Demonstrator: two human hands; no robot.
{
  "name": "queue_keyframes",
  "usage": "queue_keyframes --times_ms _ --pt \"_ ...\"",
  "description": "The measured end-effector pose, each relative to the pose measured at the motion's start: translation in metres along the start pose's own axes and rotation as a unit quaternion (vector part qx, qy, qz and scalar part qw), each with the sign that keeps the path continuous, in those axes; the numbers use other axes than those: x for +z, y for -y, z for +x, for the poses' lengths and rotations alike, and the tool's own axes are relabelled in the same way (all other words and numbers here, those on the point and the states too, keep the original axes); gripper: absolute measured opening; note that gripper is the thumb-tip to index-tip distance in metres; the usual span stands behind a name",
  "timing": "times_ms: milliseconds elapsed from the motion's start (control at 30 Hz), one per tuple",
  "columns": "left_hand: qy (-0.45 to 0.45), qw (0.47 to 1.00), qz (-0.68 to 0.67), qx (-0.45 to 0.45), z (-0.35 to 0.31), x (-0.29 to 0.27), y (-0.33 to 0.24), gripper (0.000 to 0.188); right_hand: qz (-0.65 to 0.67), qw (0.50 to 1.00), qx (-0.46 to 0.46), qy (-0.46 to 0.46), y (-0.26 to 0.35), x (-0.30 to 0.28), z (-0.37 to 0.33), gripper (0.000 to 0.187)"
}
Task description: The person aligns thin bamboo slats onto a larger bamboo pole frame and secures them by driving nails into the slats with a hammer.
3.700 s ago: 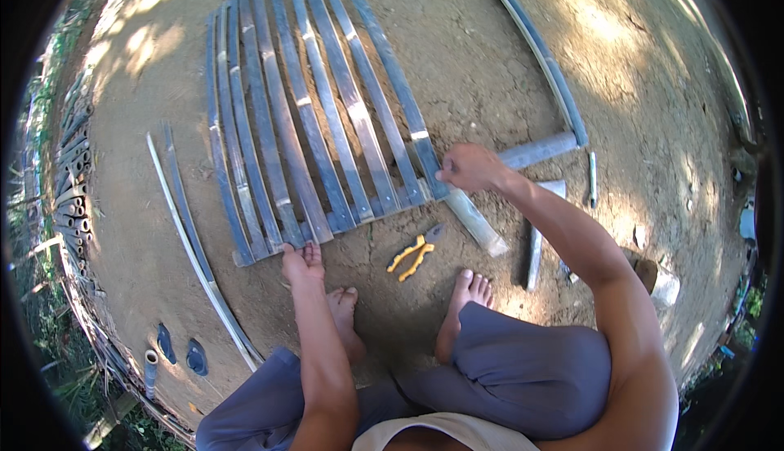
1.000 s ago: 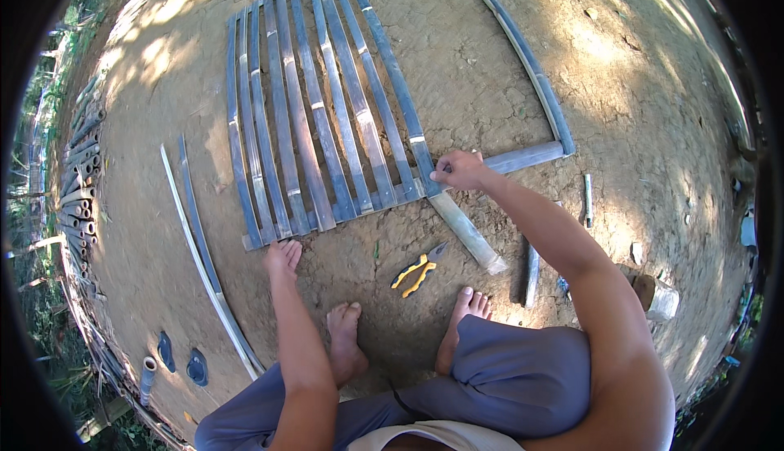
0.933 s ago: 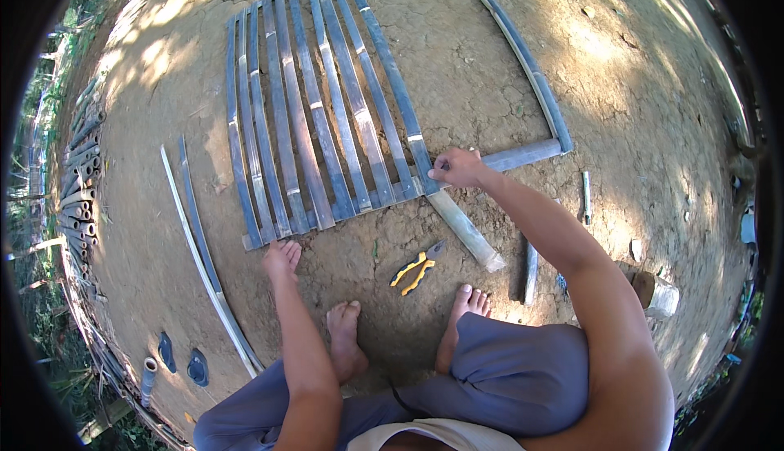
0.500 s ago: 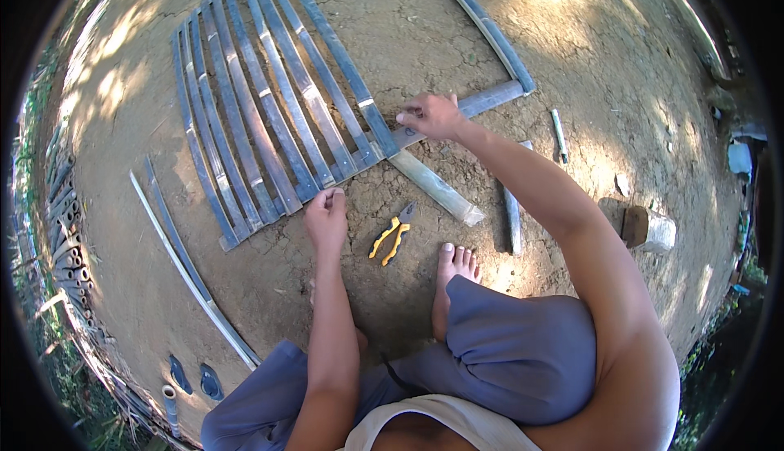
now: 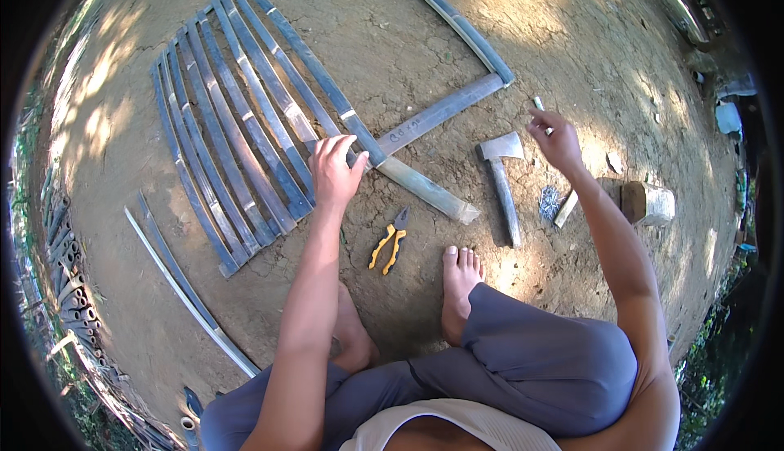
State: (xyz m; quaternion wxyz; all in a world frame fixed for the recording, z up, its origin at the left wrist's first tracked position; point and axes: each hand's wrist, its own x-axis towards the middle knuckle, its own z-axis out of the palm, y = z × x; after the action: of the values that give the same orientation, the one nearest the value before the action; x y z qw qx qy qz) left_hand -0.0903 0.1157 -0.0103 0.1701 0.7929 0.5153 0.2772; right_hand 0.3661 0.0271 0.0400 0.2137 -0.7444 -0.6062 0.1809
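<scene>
Hands: right hand [image 5: 557, 137] had left the slats, now pinching a small pale stick [image 5: 539, 105] above the hatchet [image 5: 502, 182] | left hand [image 5: 333, 169] open, moved onto slat ends [image 5: 269, 149] | fastening seemingly next.

Squatting on bare dirt, my left hand [image 5: 333, 169] rests on the lower ends of the bamboo slats [image 5: 245, 116] while my right hand [image 5: 558, 137] hovers half-curled just above the axe [image 5: 502, 182], pliers [image 5: 390, 241] lying by my foot [image 5: 459, 288].

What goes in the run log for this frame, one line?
left hand: open, on slats at beam | right hand: raised above hatchet, contents unclear | pliers: on dirt by foot
</scene>
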Motion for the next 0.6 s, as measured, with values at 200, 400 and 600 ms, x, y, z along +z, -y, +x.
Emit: queue_keyframes --times_ms 200,400,600 --pt "0.04 0.966 0.04 -0.252 0.076 0.008 0.034 0.044 -0.036 0.954 -0.276 0.115 0.137 0.117 0.015 0.048" --pt "0.132 0.938 0.065 -0.313 0.137 0.02 0.036 0.054 -0.072 0.912 -0.307 0.262 0.191 0.174 0.037 0.071" --pt "0.15 0.932 0.1 -0.314 0.155 0.034 0.048 0.067 -0.033 0.906 -0.363 0.215 0.184 0.193 0.042 0.068"
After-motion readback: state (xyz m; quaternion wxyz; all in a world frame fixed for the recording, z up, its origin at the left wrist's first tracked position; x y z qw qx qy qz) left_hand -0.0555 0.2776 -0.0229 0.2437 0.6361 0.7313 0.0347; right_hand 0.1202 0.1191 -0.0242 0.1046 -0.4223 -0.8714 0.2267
